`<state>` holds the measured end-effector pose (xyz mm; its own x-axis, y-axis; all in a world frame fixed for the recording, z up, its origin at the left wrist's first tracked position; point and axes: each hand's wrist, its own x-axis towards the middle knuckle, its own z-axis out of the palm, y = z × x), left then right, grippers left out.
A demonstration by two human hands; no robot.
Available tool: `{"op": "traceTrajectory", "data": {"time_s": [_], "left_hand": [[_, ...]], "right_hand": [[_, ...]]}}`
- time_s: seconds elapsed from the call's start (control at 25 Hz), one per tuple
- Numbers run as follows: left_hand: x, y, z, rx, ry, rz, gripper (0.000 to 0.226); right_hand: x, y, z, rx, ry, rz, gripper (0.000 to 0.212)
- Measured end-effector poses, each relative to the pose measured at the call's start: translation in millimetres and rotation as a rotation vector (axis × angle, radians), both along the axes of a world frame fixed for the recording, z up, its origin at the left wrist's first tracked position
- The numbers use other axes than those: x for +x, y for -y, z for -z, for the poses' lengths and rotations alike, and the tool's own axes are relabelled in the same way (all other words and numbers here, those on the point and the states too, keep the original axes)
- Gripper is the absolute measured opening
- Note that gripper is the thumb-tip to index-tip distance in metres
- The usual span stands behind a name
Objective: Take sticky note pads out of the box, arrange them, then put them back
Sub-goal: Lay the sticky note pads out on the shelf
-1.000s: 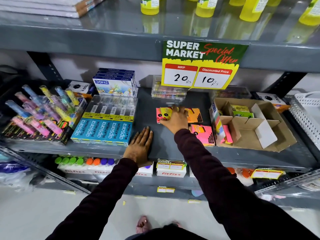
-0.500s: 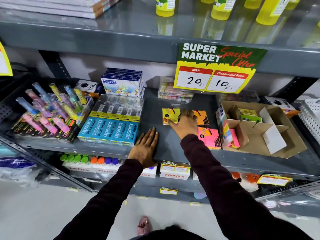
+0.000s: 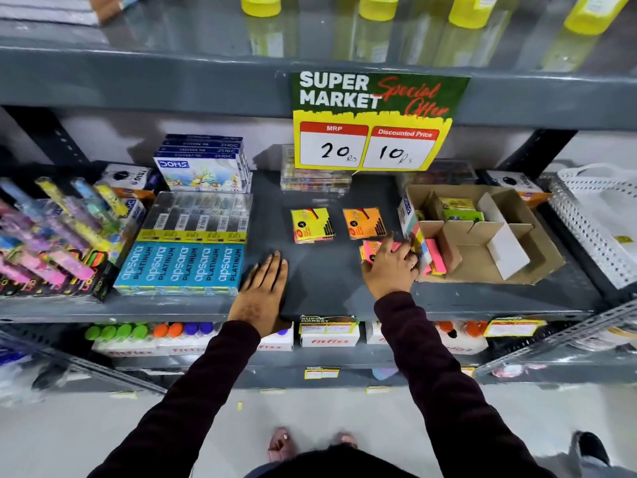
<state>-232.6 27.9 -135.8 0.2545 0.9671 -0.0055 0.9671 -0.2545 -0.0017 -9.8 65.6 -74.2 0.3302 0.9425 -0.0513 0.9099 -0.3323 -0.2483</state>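
A yellow sticky note pad (image 3: 312, 225) and an orange pad (image 3: 364, 223) lie side by side on the grey shelf (image 3: 327, 288). Just in front of the orange one lies a pink pad (image 3: 370, 248), and my right hand (image 3: 389, 267) rests on it with fingers curled over its top, close to the left wall of the open cardboard box (image 3: 482, 243). More pads stand inside the box, pink ones at its front left and green and yellow ones at the back. My left hand (image 3: 263, 291) lies flat, fingers together, on the shelf's front edge.
Blue Apsara pencil boxes (image 3: 181, 267) sit left of my left hand, with DOMS boxes (image 3: 203, 167) behind and highlighter packs (image 3: 51, 236) at far left. A price sign (image 3: 374, 122) hangs above. A white basket (image 3: 599, 219) stands right of the box.
My right hand has left the yellow and orange pads and moved right and nearer, onto the pink pad beside the box. The yellow pad now lies apart from the orange one. My left hand stays put.
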Motion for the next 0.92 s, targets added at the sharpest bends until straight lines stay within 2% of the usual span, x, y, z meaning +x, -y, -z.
{"op": "traceTrajectory", "data": {"time_s": [0.24, 0.56, 0.68, 0.8, 0.92], "left_hand": [[0.3, -0.5, -1.5, -0.004, 0.028, 0.002, 0.123], [-3.0, -1.4, -2.7, -0.041, 0.07, 0.021, 0.117], [-1.3, -2.4, -2.0, -0.039, 0.049, 0.018, 0.119], [0.2, -1.7, -1.1, -0.019, 0.014, 0.004, 0.12], [1.6, 0.2, 1.5, -0.003, 0.0, 0.003, 0.117]], "right_hand": [[-9.8, -31.5, -8.9, 0.102, -0.018, -0.082, 0.075], [-15.8, -90.6, -4.1, -0.026, -0.095, -0.132, 0.073], [-12.6, -86.8, -5.9, -0.031, -0.124, -0.121, 0.075], [-3.1, -69.0, -12.3, 0.024, -0.08, -0.11, 0.066], [13.5, -38.3, -10.1, -0.017, -0.082, -0.097, 0.061]]}}
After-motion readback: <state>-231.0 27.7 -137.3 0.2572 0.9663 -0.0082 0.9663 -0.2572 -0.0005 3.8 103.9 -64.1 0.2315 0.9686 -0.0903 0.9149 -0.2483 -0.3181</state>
